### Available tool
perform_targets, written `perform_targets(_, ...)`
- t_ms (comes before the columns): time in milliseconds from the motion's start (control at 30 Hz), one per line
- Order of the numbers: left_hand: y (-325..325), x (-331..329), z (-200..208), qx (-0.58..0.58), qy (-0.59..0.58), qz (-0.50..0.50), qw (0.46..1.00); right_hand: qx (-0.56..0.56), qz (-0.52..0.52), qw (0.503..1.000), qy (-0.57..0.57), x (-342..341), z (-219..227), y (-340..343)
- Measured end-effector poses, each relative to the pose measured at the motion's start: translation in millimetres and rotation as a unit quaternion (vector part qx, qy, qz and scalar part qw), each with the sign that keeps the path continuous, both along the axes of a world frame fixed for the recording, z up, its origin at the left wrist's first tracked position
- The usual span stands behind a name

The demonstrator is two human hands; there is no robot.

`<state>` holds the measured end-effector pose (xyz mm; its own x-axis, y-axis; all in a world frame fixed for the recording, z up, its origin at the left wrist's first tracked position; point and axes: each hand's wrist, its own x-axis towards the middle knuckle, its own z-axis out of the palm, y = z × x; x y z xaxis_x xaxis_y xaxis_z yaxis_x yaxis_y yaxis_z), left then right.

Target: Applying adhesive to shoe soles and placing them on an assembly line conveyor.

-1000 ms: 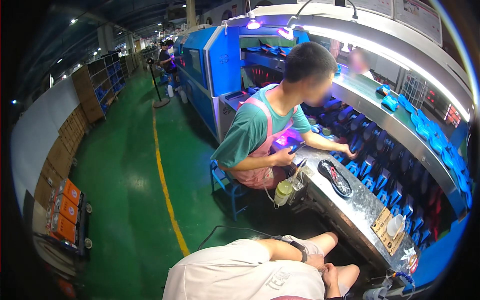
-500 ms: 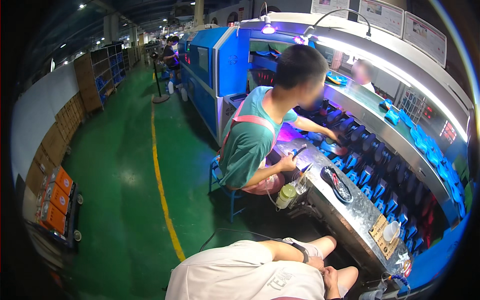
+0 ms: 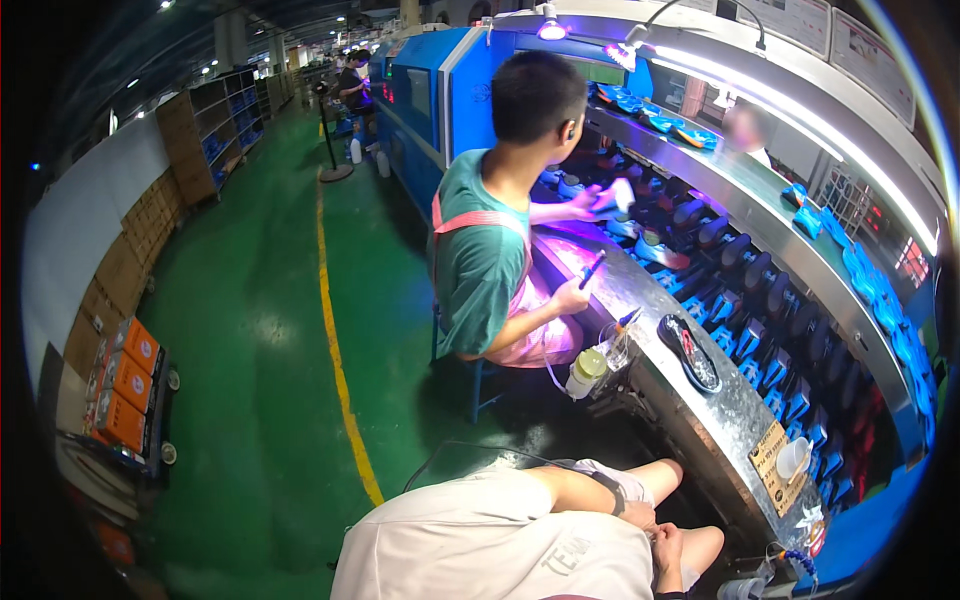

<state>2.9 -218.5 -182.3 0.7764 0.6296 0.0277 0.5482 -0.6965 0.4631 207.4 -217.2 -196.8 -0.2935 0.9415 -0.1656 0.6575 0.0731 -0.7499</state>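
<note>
My left hand (image 3: 638,514), with a dark band at its wrist, rests over my lap between my bare knees. Right beside it is my right hand (image 3: 668,545), the fingertips of the two close together. Both hands look curled closed; whether anything small is in them is hidden. Nearest to them is the metal workbench (image 3: 690,440), apart from my hands. On it lie a dark shoe sole (image 3: 688,352) and a white cup (image 3: 793,458) on a brown cardboard piece (image 3: 768,470).
A seated co-worker (image 3: 490,240) holds a dark brush-like tool (image 3: 593,268) and a pale shoe part (image 3: 613,200). A yellow-lidded bottle (image 3: 588,370) hangs at the bench edge. Rows of shoe moulds (image 3: 745,335) and a belt of blue shoe parts (image 3: 870,290) run behind.
The co-worker has turned farther away and raised a pale shoe part from the mould rows. My view has shifted slightly; my hands stay together in my lap.
</note>
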Motion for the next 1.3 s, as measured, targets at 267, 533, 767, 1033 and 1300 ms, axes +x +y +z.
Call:
perform_targets(267, 7, 1, -15, 0.0, -0.084, -0.006, 0.996, 0.062, 0.022, 0.998, -0.024, -3, 5, -4)
perform_targets(533, 11, 2, -9, 0.051, 0.001, -0.026, 0.998, 0.021, -0.015, 0.997, -0.067, -7, 28, -8)
perform_targets(767, 6, 5, -6, -0.001, -0.055, 0.008, 0.998, 0.049, 0.007, 0.998, -0.025, 0, 18, -9)
perform_targets(1033, 6, 7, -13, 0.063, -0.005, -0.002, 0.998, 0.005, 0.0, 1.0, 0.021, 5, -10, 5)
perform_targets(1300, 3, 17, -32, 0.101, -0.001, 0.042, 0.994, 0.001, 0.003, 1.0, -0.009, -4, 12, -2)
